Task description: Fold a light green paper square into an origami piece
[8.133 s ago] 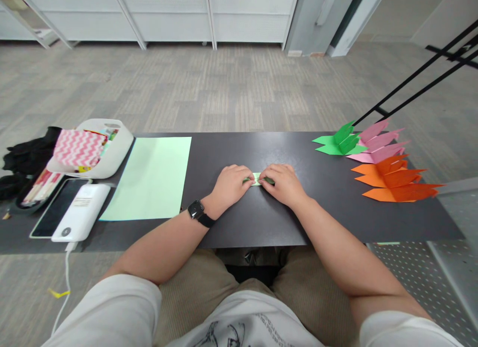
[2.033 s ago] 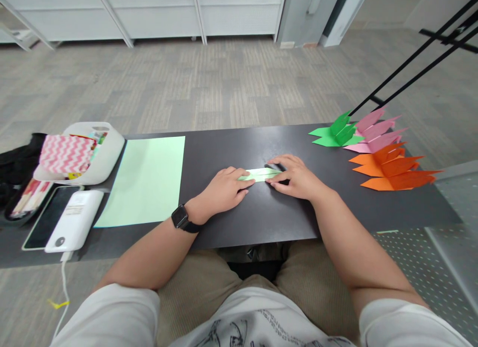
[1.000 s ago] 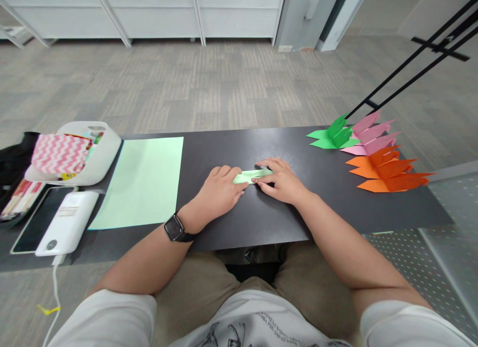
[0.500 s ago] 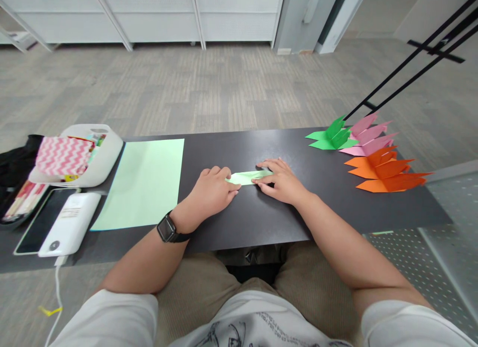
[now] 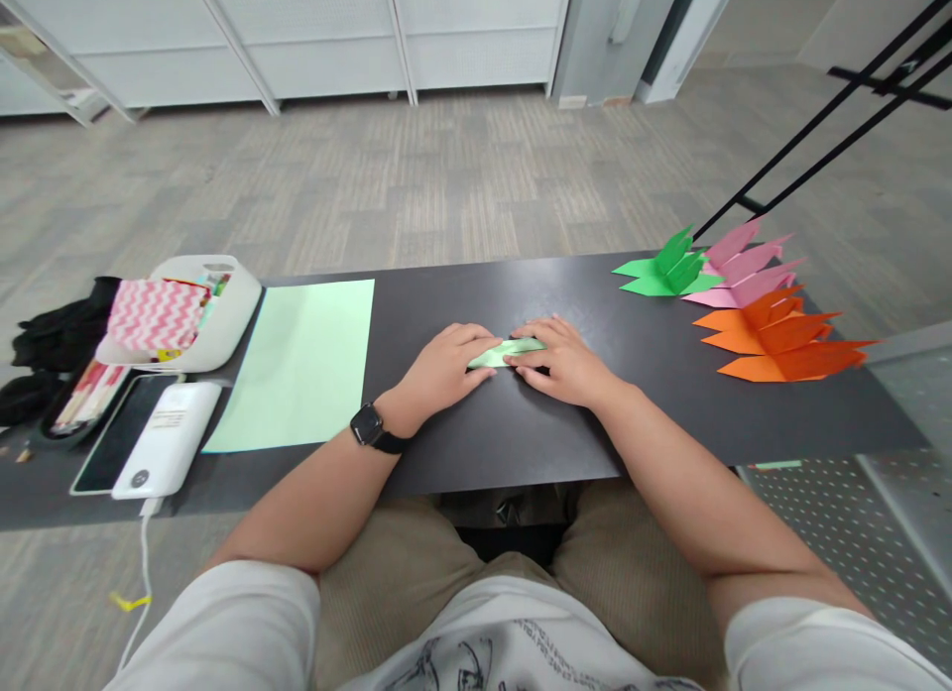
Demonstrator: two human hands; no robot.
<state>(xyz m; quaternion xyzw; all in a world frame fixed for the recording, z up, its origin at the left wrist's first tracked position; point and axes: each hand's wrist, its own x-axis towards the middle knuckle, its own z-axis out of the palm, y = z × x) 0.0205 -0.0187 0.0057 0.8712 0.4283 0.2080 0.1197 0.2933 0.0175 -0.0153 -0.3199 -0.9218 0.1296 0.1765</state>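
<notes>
A narrow folded strip of light green paper (image 5: pixel 497 355) lies between my hands on the dark table. My left hand (image 5: pixel 446 366) grips its left end, fingers on the far edge and thumb on the near one. At the other end my right hand (image 5: pixel 559 358) holds the strip, with the index finger along the far edge and the thumb below. Both palms cover the strip's ends. Left of my left hand, flat light green paper sheets (image 5: pixel 304 364) rest on the table (image 5: pixel 491 443).
At the right stand folded paper pieces in green (image 5: pixel 665 270), pink (image 5: pixel 748 270) and orange (image 5: pixel 780 339). On the left are a white basket (image 5: pixel 230 324) with a pink zigzag cloth (image 5: pixel 158 314), a phone (image 5: pixel 111 443), a white power bank (image 5: pixel 170 438) with a cable, and black fabric (image 5: pixel 63 329).
My left hand has slid right along the strip, covering more of its left end and coming closer to my right hand. The whole view has shifted slightly.
</notes>
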